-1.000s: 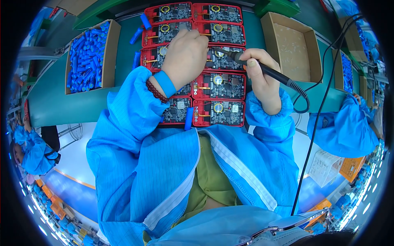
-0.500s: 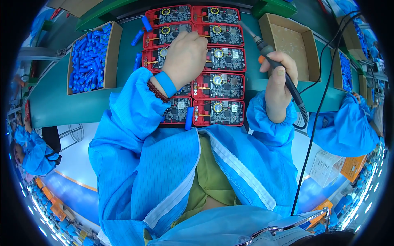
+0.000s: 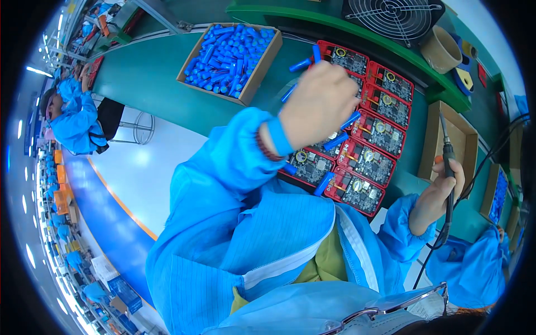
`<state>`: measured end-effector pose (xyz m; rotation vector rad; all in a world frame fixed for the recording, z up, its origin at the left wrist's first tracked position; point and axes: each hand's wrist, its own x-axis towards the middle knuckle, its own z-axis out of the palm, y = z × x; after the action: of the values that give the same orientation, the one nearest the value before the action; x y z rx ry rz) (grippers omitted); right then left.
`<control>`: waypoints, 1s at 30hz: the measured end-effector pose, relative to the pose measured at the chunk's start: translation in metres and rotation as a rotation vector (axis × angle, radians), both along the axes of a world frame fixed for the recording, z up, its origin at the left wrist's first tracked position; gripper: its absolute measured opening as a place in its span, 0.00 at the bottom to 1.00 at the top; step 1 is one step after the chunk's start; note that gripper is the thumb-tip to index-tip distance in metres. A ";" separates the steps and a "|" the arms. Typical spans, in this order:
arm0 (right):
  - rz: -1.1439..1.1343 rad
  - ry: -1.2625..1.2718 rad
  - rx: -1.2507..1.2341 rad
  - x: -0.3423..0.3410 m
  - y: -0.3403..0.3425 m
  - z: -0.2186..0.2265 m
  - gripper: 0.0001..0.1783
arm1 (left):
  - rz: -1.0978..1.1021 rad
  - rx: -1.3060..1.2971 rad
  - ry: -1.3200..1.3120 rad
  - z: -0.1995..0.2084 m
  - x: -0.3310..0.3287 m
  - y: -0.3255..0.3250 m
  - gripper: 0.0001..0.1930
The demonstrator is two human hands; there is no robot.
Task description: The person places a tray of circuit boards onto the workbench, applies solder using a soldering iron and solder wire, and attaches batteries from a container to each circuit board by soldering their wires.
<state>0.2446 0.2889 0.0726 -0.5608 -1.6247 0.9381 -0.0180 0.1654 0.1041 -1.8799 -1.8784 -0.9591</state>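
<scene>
My left hand (image 3: 319, 103), a blue band at its wrist, is over the rows of red cases (image 3: 365, 159) that hold dark circuit boards. Its fingers curl downward, slightly blurred, and their tips are hidden. Two blue cylindrical battery cells (image 3: 335, 140) show beside its lower edge; whether they lie on the cases or are gripped, I cannot tell. More loose cells (image 3: 301, 65) lie along the left side of the cases, and one cell (image 3: 324, 183) lies near their front. In my right hand (image 3: 441, 192), a soldering iron (image 3: 449, 162) points upward, clear of the boards.
A cardboard box (image 3: 262, 70) full of blue cells stands on the green bench (image 3: 139, 70) at left. Another cardboard box (image 3: 469, 134) is behind the soldering iron, whose cable hangs at right. A fan guard (image 3: 393, 15) and a tape roll (image 3: 441, 49) are at the back.
The view has swung left, so the cases appear farther right and tilted. More blue cells show beside my left hand. The soldering iron stays in my right hand, now more upright.
</scene>
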 end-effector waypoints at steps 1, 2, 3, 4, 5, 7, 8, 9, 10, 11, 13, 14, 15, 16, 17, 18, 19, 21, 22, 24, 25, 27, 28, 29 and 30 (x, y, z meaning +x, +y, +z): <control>-0.007 -0.007 -0.007 0.002 0.001 0.000 0.22 | 0.080 0.017 -0.042 0.007 -0.009 -0.013 0.06; -0.019 -0.018 -0.013 0.004 0.000 0.001 0.22 | 0.082 -0.013 0.104 0.019 -0.024 -0.025 0.05; -0.019 -0.018 -0.010 0.005 -0.003 0.003 0.22 | 0.146 -0.053 0.210 0.026 -0.041 -0.039 0.04; -0.013 -0.012 -0.027 0.002 0.002 0.001 0.22 | 0.297 -0.064 0.138 0.018 -0.065 -0.045 0.03; -0.019 -0.009 -0.030 0.000 0.000 0.000 0.22 | 0.355 -0.067 0.193 0.022 -0.087 -0.057 0.03; -0.006 -0.003 -0.027 -0.003 -0.002 -0.001 0.23 | 0.524 -0.141 0.226 0.021 -0.135 -0.084 0.04; 0.006 0.000 -0.030 -0.002 -0.003 -0.002 0.23 | 0.602 -0.174 0.187 0.017 -0.158 -0.093 0.05; 0.010 -0.001 -0.026 -0.006 -0.003 -0.002 0.23 | 0.671 -0.232 0.197 0.012 -0.176 -0.102 0.07; 0.020 -0.001 -0.024 -0.006 -0.004 0.000 0.23 | 0.729 -0.301 0.154 0.008 -0.191 -0.105 0.08; 0.040 -0.007 -0.016 -0.010 -0.005 0.001 0.23 | 0.796 -0.366 0.102 0.000 -0.205 -0.111 0.08; 0.055 -0.021 -0.011 -0.006 -0.004 -0.001 0.22 | 0.856 -0.479 0.054 -0.016 -0.227 -0.107 0.08; 0.067 -0.041 -0.007 -0.003 -0.003 -0.002 0.21 | 0.910 -0.596 0.002 -0.019 -0.230 -0.102 0.09; 0.059 -0.043 -0.007 -0.002 -0.004 -0.001 0.21 | 0.902 -0.596 0.002 -0.021 -0.232 -0.101 0.09; 0.064 -0.048 -0.005 -0.002 -0.004 0.000 0.21 | 0.896 -0.581 -0.042 -0.023 -0.232 -0.102 0.11; 0.069 -0.055 -0.003 -0.002 -0.005 0.001 0.22 | 0.890 -0.566 -0.088 -0.025 -0.232 -0.102 0.13; 0.064 -0.058 -0.003 -0.004 -0.006 0.002 0.22 | 0.884 -0.568 -0.090 -0.027 -0.234 -0.102 0.13; 0.032 -0.048 -0.009 -0.007 -0.007 0.003 0.21 | 0.887 -0.543 -0.103 -0.030 -0.236 -0.103 0.15; 0.000 -0.040 -0.014 -0.008 -0.007 0.004 0.20 | 0.889 -0.519 -0.117 -0.030 -0.237 -0.108 0.17; 0.007 -0.051 0.004 -0.007 -0.007 0.005 0.20 | 0.866 -0.454 -0.083 -0.029 -0.237 -0.112 0.17; -0.011 -0.065 0.016 -0.006 -0.007 0.005 0.19 | 0.880 -0.380 0.015 -0.012 -0.220 -0.104 0.15; -0.005 -0.070 0.005 -0.005 -0.006 0.004 0.18 | 0.860 -0.384 0.019 0.000 -0.204 -0.096 0.15; -0.016 -0.081 -0.006 -0.003 -0.009 0.006 0.17 | 0.449 -0.143 -0.481 0.022 -0.165 -0.087 0.11; 0.012 -0.060 -0.004 -0.007 -0.010 0.006 0.16 | 0.282 -0.172 -0.673 0.031 -0.139 -0.078 0.08; 0.046 -0.045 0.007 -0.012 -0.012 0.008 0.16 | 0.111 -0.192 -0.869 0.037 -0.113 -0.071 0.06; 0.039 -0.068 -0.017 -0.011 -0.014 0.008 0.14 | 0.014 -0.289 -0.941 0.041 -0.089 -0.057 0.05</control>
<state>0.2337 0.2745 0.0803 -0.5803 -1.6950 0.9711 -0.1069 0.1080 0.1446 -1.6707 -2.6319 -1.8793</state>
